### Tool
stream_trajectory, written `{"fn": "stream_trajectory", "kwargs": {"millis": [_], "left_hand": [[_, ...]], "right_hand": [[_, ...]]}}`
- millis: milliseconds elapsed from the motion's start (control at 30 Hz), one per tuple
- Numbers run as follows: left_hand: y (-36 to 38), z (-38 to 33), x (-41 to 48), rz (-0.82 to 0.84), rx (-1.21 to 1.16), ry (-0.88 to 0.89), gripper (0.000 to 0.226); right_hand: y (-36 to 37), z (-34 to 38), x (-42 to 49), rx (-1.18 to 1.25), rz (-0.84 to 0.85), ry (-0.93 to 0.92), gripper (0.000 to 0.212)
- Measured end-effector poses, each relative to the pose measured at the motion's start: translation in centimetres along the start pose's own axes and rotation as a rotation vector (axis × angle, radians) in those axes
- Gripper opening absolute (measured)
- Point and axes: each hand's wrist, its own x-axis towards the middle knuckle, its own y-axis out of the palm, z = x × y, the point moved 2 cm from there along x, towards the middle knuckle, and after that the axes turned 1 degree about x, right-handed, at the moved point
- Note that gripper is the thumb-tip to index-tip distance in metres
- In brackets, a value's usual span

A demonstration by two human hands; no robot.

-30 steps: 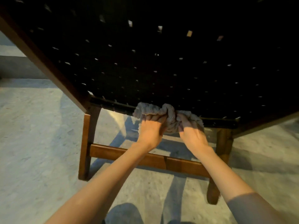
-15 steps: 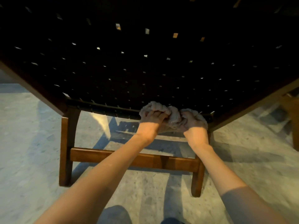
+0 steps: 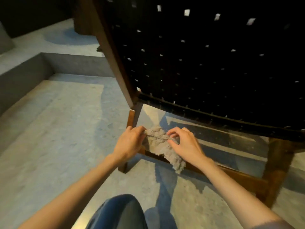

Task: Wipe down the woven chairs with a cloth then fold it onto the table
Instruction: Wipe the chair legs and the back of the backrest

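Observation:
A chair with a black woven back [image 3: 206,63] and a brown wooden frame [image 3: 113,63] fills the upper right. A crumpled beige cloth [image 3: 162,146] hangs in the air below the woven panel, in front of the chair's lower wooden crossbar [image 3: 231,176]. My left hand [image 3: 130,142] pinches the cloth's upper left edge. My right hand [image 3: 184,146] holds its upper right part, fingers curled over it. The cloth's lower end droops over the crossbar. It is apart from the woven panel.
The grey concrete floor [image 3: 57,138] spreads to the left, with a raised concrete step [image 3: 24,70] at the far left. My knee in blue jeans [image 3: 118,212] shows at the bottom. The chair's right leg [image 3: 277,171] stands at the right.
Both hands have drawn the cloth down and away from the bottom edge of the woven panel and spread it a little. The view has swung, so the chair now sits to the right.

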Motion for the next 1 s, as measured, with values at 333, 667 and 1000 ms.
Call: {"fn": "stream_trajectory", "kwargs": {"millis": [333, 667, 1000], "left_hand": [[-1.4, 9.4, 2.7, -0.260, -0.161, -0.403, 0.022], [4.0, 10.7, 7.6, -0.101, -0.850, -0.334, 0.048], [8.2, 13.0, 3.8, -0.183, -0.841, -0.347, 0.033]], "right_hand": [[9.9, 5.1, 8.5, 0.332, -0.256, 0.219, 0.013], [13.9, 5.2, 13.8, 0.507, -0.236, 0.210, 0.026], [18.7, 2.9, 11.6, 0.459, -0.194, 0.257, 0.033]]}}
